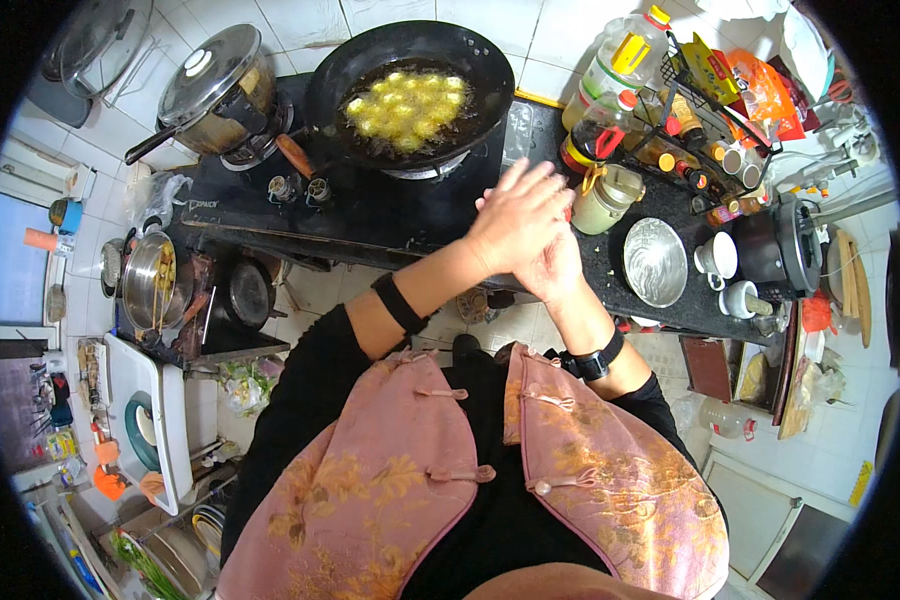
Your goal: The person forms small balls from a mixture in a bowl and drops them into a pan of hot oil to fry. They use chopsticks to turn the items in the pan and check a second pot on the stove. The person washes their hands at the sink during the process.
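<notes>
Both hands meet palm to palm over the front right of the black stove. My left hand (506, 221) lies on top, its fingers stretched out and slightly blurred. Beneath it is my right hand (553, 264), partly covered. Whether anything sits between the palms is hidden. Just beyond them, a black wok (412, 41) on the burner holds bubbling oil with several pale yellow pieces of food (405, 105) frying in it. A glass jar with a clasp lid (606, 201) stands right beside my hands. Farther right is a metal bowl (654, 262) with whitish streaks inside.
A lidded pot (217, 90) stands on the left burner, its handle pointing outward. Oil and sauce bottles (604, 131) and a wire rack (709, 142) crowd the right counter. Nearby are a white mug (716, 256), a mortar (739, 300) and a dark electric cooker (776, 251).
</notes>
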`<state>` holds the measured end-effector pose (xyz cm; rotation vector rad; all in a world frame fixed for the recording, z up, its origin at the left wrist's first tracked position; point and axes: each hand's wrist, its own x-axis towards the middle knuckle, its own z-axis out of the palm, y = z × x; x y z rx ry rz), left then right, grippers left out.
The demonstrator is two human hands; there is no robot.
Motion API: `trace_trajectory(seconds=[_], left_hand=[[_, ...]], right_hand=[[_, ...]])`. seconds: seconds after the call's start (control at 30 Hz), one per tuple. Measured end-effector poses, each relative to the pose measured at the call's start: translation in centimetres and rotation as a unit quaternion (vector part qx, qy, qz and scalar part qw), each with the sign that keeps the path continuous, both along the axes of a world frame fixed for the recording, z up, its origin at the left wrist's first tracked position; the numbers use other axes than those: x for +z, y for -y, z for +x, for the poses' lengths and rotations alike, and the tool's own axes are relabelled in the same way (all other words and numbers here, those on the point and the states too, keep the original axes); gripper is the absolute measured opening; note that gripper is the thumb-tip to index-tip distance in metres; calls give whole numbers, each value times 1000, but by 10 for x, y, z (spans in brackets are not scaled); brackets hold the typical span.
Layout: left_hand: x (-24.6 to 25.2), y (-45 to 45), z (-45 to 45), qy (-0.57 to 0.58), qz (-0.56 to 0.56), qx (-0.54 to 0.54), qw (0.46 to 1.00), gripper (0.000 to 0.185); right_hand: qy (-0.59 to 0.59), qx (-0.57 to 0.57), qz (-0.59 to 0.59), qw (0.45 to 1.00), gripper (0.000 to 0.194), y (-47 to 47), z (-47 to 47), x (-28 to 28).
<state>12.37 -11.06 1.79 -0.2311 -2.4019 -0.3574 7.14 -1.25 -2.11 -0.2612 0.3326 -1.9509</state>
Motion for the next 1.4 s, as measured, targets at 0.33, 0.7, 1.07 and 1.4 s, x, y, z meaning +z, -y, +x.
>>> trace_trajectory(seconds=[0.33,0.7,1.07,1.4], left_hand=[[19,59,49,-57,-15,-71,996,43],[22,174,203,-36,314,-18,948,24],[-18,226,259,28,429,34,902,20],[-50,264,261,-38,911,-226,343,51]], right_hand=[[45,14,9,999,61,33,52,46],[-631,-40,304,712,30,135,-16,129],[-834,12,521,180,37,187,-54,84],[-636,-231,334,657,33,122,35,120]])
